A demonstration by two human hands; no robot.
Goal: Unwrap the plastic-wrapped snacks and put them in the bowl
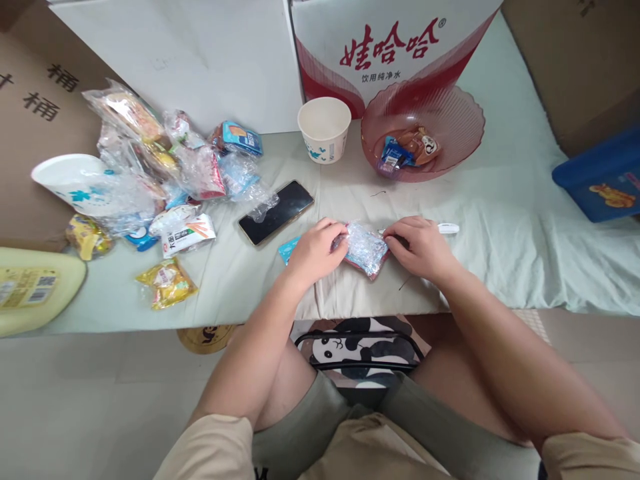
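Note:
Between my hands a small snack packet (367,248) in crinkled clear plastic, with a reddish edge, lies on the cloth. My left hand (320,250) has its fingers curled on the packet's left edge. At the right edge, the fingers of my right hand (420,247) are pinched together on the plastic. A light-blue packet corner (289,250) sticks out from beneath my left hand. Just beyond my right hand, the end of a white, slim object (449,228) shows; its other part is hidden. A black phone (277,212) lies to the upper left.
A pile of wrapped snacks (200,170) and a tipped paper tub (75,180) are at left, with a yellow packet (167,283) in front. An upright paper tub (324,130) and a pink bowl (467,127) holding packets stand before boxes (395,47). A blue container (600,177) is at right.

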